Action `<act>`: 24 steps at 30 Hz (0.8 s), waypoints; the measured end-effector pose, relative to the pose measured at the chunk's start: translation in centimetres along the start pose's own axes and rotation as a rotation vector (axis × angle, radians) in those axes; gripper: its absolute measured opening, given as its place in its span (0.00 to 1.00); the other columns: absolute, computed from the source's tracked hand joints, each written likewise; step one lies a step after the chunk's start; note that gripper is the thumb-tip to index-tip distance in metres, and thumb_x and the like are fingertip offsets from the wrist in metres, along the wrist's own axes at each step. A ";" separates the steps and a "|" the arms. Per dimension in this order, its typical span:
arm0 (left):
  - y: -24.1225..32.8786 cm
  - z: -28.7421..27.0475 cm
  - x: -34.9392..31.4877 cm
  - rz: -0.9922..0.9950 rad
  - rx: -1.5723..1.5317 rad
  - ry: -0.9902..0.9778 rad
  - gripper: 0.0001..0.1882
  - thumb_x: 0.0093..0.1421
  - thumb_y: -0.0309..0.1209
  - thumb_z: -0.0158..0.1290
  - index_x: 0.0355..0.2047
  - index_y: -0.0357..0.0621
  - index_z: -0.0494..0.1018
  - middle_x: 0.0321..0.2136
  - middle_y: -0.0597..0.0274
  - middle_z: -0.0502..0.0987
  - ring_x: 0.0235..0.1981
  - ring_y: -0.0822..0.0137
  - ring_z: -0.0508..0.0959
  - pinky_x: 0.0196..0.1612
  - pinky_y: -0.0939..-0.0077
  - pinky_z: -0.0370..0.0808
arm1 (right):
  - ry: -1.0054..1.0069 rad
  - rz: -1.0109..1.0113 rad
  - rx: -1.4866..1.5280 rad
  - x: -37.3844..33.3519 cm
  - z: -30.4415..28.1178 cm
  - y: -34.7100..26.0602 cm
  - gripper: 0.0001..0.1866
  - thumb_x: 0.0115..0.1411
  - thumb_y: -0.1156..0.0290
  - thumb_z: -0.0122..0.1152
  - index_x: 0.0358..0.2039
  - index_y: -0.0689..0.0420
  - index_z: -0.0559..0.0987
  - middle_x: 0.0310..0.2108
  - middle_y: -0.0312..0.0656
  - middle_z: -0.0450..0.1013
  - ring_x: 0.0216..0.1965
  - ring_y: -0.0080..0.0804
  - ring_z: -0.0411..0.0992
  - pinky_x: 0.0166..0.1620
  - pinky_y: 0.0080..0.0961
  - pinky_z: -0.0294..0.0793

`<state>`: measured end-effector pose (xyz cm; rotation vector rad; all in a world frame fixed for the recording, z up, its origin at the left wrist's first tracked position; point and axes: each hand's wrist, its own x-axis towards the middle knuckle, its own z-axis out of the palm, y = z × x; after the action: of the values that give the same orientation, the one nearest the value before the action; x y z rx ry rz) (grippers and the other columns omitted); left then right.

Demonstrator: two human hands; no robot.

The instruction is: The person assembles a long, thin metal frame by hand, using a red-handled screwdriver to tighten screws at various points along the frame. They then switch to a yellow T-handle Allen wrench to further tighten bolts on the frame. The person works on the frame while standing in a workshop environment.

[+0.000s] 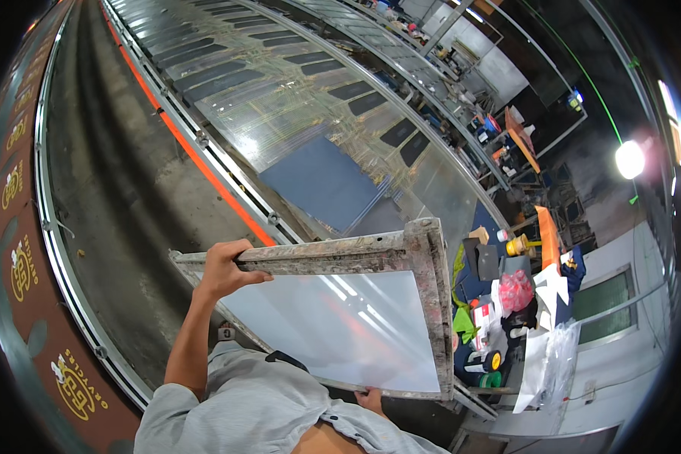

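A screen-printing frame (340,253) with a worn, stained wooden border is held tilted in front of my body. Its pale, shiny panel (333,325) reflects the ceiling lights. My left hand (231,271) grips the frame's far rail toward its left end, with the thumb on the near side and the fingers over the edge. At the near rail, close to my shirt, my right hand (371,401) holds the frame. Only part of that hand shows, and some of its fingers are hidden.
A long printing table (234,121) with dark fabric pieces (318,181) runs away ahead, edged by a metal rail (227,174) and an orange strip (181,144). Another table with brown printed fabric (34,303) stands left across an aisle. Cluttered supplies, including a yellow container (517,245), sit right.
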<state>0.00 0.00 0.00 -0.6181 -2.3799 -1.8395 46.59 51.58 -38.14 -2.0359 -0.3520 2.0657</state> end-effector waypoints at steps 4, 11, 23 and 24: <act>0.3 1.6 0.3 -0.017 -0.059 0.012 0.22 0.36 0.35 0.77 0.24 0.42 0.75 0.17 0.64 0.72 0.19 0.69 0.68 0.26 0.74 0.67 | 0.061 -0.100 -0.101 0.0 -1.1 -3.7 0.20 0.63 0.72 0.50 0.56 0.58 0.68 0.62 0.50 0.63 0.64 0.49 0.60 0.65 0.61 0.63; -0.1 -1.2 -0.9 0.055 0.076 0.011 0.21 0.42 0.48 0.75 0.29 0.50 0.81 0.20 0.66 0.77 0.21 0.66 0.75 0.27 0.71 0.69 | 0.036 -0.008 -0.240 -3.8 1.5 5.9 0.20 0.64 0.71 0.51 0.56 0.59 0.68 0.60 0.51 0.64 0.61 0.52 0.63 0.64 0.58 0.65; 0.0 -1.0 -1.1 -0.044 0.114 0.060 0.24 0.40 0.49 0.74 0.25 0.45 0.78 0.16 0.65 0.73 0.19 0.65 0.72 0.25 0.71 0.65 | 0.015 -0.032 -0.466 -4.9 3.7 3.5 0.19 0.65 0.69 0.51 0.56 0.59 0.68 0.60 0.51 0.64 0.61 0.52 0.63 0.61 0.57 0.68; 0.0 -0.9 -0.9 -0.041 0.101 0.059 0.24 0.40 0.49 0.74 0.25 0.45 0.78 0.16 0.65 0.73 0.19 0.65 0.72 0.25 0.71 0.65 | 0.012 -0.033 -0.464 -4.8 4.0 3.2 0.19 0.65 0.69 0.51 0.56 0.59 0.68 0.61 0.51 0.64 0.61 0.52 0.63 0.61 0.57 0.68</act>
<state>0.70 -1.05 -0.03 -0.5025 -2.4463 -1.7143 42.75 46.93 -34.53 -2.2617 -0.9319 2.0976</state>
